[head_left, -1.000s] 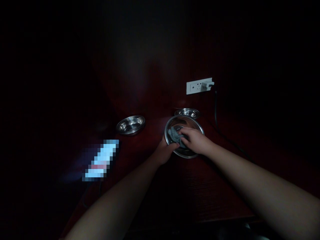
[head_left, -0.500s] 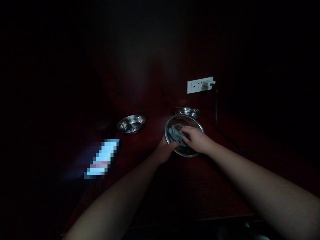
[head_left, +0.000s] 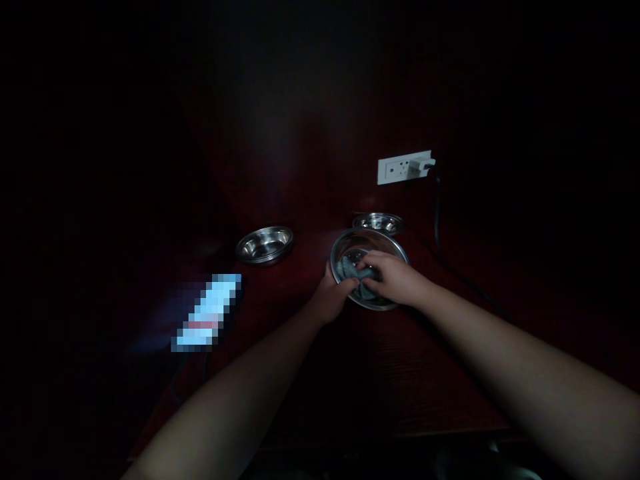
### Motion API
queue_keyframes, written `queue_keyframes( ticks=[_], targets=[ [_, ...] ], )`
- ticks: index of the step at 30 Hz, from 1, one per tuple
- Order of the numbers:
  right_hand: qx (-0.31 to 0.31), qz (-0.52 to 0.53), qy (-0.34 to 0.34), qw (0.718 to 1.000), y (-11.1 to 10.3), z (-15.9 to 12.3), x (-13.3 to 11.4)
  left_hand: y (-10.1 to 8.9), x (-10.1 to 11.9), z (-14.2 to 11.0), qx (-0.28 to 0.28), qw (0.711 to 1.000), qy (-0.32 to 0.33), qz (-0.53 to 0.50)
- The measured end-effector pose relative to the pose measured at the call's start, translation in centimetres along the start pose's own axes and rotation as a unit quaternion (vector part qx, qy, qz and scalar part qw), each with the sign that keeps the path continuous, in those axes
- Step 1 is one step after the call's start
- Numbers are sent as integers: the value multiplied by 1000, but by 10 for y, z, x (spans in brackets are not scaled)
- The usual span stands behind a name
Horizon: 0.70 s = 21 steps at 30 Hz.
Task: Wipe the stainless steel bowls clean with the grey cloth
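Note:
A round steel bowl point(head_left: 367, 241) is tilted towards me on the dark red table. My left hand point(head_left: 333, 298) grips its near left rim, thumb over the edge. My right hand point(head_left: 395, 278) presses a small grey cloth point(head_left: 349, 269) against the inside of the bowl, fingers closed on the cloth. Most of the cloth is hidden under the right hand.
Two more steel bowls stand on the table, one point(head_left: 265, 244) to the left and one point(head_left: 379, 222) just behind. A lit phone screen point(head_left: 207, 312) lies at the left. A white wall socket point(head_left: 401, 167) holds a plug with a black cable point(head_left: 438, 220) running down right. The room is very dark.
My right hand has shifted the cloth slightly inside the bowl, and the view has drifted a little. The left hand keeps its grip on the rim.

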State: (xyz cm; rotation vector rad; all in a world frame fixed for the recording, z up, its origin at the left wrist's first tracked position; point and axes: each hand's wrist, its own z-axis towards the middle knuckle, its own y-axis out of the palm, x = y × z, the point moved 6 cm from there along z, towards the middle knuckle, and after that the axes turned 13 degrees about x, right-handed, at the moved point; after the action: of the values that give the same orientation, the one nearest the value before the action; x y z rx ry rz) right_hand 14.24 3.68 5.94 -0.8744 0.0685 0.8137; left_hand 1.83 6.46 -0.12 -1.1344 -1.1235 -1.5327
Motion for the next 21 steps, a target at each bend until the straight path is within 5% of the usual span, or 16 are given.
queue_keyframes(
  ticks=[21],
  targets=[
    [-4,-20,2,1000,1,1,7,12,13,-4,-54,998,-3,-14]
  ],
)
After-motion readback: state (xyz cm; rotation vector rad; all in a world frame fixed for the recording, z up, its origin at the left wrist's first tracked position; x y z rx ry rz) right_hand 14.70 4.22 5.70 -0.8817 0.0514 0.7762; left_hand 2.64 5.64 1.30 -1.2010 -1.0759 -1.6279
